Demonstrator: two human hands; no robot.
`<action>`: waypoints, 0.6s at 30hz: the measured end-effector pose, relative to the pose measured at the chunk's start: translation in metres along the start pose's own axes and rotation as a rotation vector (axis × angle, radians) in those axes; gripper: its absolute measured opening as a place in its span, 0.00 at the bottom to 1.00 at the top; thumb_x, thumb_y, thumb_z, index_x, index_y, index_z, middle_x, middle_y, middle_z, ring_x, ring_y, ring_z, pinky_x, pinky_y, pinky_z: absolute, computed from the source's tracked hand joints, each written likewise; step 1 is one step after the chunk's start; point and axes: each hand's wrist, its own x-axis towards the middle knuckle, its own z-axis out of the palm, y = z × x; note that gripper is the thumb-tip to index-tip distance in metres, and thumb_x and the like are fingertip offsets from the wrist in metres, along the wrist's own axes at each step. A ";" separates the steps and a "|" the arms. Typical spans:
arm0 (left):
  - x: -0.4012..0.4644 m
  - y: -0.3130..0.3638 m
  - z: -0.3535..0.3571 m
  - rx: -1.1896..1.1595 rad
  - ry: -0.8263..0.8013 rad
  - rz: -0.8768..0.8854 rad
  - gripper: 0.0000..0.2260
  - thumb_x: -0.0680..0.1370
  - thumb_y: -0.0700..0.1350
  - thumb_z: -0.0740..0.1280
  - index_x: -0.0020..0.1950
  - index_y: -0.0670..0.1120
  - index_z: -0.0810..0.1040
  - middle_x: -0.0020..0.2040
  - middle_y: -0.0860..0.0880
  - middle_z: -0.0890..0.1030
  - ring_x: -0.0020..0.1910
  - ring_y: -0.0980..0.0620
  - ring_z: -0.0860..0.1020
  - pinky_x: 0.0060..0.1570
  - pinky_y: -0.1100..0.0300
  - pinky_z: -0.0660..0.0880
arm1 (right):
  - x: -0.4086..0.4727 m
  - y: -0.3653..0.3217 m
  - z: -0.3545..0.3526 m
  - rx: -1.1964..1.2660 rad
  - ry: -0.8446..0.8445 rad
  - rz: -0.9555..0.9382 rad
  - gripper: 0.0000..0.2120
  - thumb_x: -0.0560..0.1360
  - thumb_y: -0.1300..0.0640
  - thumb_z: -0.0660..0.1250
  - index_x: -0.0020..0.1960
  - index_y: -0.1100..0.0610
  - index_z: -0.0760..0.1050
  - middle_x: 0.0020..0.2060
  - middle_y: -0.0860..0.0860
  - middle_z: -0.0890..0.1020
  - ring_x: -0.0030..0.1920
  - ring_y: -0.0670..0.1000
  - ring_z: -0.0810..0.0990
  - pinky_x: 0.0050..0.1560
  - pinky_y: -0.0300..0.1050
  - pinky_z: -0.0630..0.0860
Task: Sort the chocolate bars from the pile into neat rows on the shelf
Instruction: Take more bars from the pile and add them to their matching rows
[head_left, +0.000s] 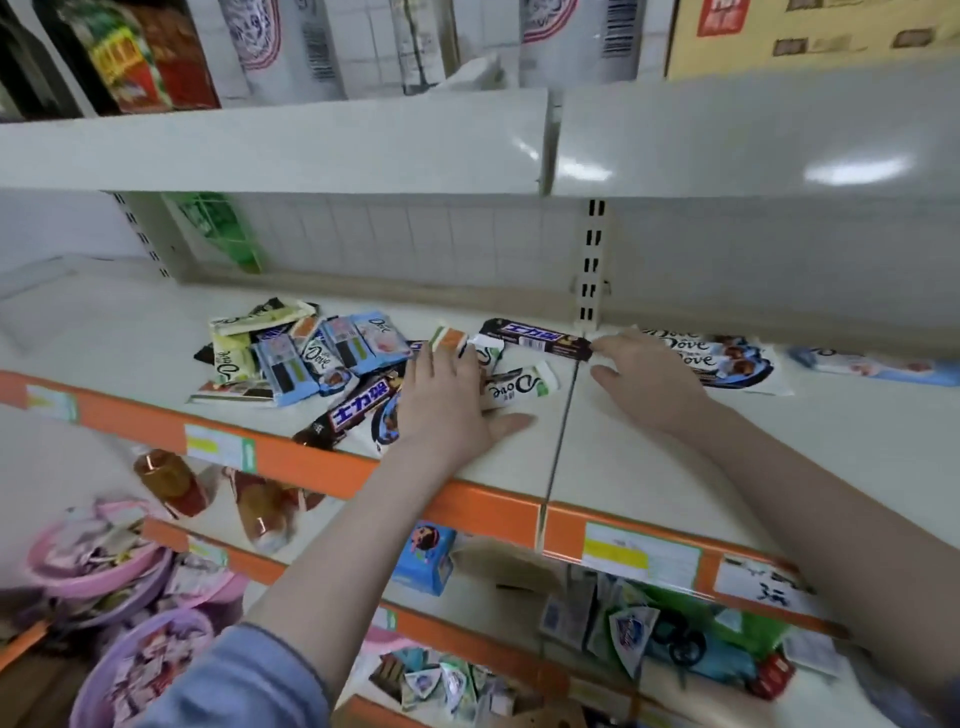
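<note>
Chocolate bars (311, 364) lie piled on the shelf (649, 457) at ten o'clock; left hand (447, 395) rests flat on them, grip apart, while right hand (644, 379) pinches a dark bar (535, 338).

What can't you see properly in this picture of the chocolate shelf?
- Head view: part of the white Dove bar lies under the left hand.
- The right hand covers part of the blue Dove bags.
- Price labels on the orange edge: too blurred to read.
- Pink basins, lower left: blurred, cut off by the edge.
</note>
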 end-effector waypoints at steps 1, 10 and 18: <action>0.008 -0.001 0.003 0.013 -0.032 0.022 0.47 0.67 0.75 0.55 0.76 0.45 0.51 0.77 0.41 0.53 0.75 0.40 0.50 0.74 0.47 0.48 | 0.010 -0.002 0.002 -0.002 -0.003 0.005 0.15 0.77 0.56 0.58 0.61 0.60 0.72 0.57 0.60 0.77 0.58 0.59 0.74 0.59 0.51 0.70; 0.036 -0.010 0.016 -0.047 0.021 0.171 0.27 0.74 0.65 0.60 0.66 0.49 0.70 0.69 0.46 0.69 0.70 0.44 0.62 0.72 0.49 0.54 | 0.061 -0.014 0.029 0.035 -0.093 0.107 0.10 0.77 0.56 0.55 0.51 0.56 0.73 0.46 0.56 0.79 0.48 0.56 0.77 0.53 0.50 0.70; 0.024 -0.021 0.013 -0.151 0.018 -0.057 0.29 0.72 0.63 0.63 0.63 0.44 0.69 0.65 0.43 0.69 0.65 0.43 0.66 0.64 0.51 0.62 | 0.063 -0.019 0.029 0.041 -0.072 0.193 0.13 0.74 0.55 0.61 0.55 0.60 0.75 0.51 0.59 0.80 0.52 0.59 0.76 0.50 0.48 0.71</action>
